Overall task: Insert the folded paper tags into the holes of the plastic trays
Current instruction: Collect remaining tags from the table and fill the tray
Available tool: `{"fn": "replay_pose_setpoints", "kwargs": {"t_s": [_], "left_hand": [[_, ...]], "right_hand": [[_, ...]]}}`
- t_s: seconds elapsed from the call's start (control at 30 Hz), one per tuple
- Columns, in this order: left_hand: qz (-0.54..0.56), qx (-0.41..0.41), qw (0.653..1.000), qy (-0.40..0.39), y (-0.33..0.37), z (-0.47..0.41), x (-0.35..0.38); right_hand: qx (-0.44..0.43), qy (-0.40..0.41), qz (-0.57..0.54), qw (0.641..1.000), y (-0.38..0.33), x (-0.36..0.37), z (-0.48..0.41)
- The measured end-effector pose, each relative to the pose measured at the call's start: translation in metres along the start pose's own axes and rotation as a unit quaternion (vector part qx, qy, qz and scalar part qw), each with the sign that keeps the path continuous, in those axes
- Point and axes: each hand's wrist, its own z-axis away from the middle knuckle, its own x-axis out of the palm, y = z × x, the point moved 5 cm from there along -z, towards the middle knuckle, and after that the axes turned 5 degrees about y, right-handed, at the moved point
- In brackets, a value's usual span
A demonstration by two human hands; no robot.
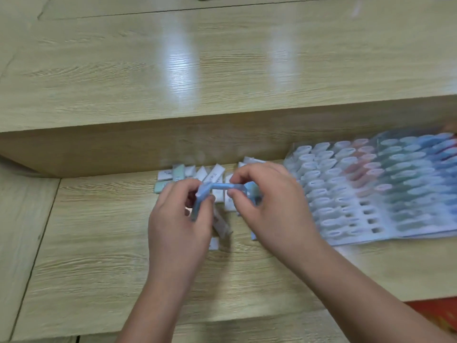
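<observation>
Both hands hold one light blue paper tag (217, 187) above the desk, bent into an angle. My left hand (180, 219) pinches its lower left end and my right hand (267, 196) pinches its right end. Several loose white and pale green paper tags (188, 173) lie in a pile on the wood behind and under the hands. To the right lies a white plastic tray (366, 216) with rows of holes. Most holes carry folded tags in white, pink, green and blue; a few holes near its front middle are bare. The frame is blurred.
A raised wooden shelf (197, 70) runs across the back, its front wall just behind the tag pile. The lower desk surface (99, 243) stretches left and toward me. A red object (440, 315) shows at the bottom right corner.
</observation>
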Motion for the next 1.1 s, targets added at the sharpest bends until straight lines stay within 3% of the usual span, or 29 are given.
{"fn": "replay_pose_setpoints", "kwargs": {"t_s": [0.13, 0.37, 0.67, 0.87, 1.1], "left_hand": [[0.06, 0.05, 0.997, 0.003, 0.041, 0.002, 0.005], [0.127, 0.166, 0.978, -0.004, 0.119, 0.011, 0.045], [0.208, 0.12, 0.96, -0.142, 0.186, 0.033, 0.132], [0.203, 0.121, 0.952, -0.197, 0.215, 0.049, 0.168], [0.18, 0.16, 0.955, -0.17, 0.241, 0.065, 0.192]], "right_hand": [[0.003, 0.047, -0.082, 0.996, 0.007, -0.051, 0.009], [-0.013, 0.132, -0.055, 0.99, 0.057, -0.154, 0.009], [0.083, 0.247, -0.085, 0.962, 0.152, -0.259, 0.03], [0.081, 0.229, 0.009, 0.97, 0.185, -0.272, 0.049], [0.081, 0.215, 0.014, 0.973, 0.204, -0.266, 0.048]]}}
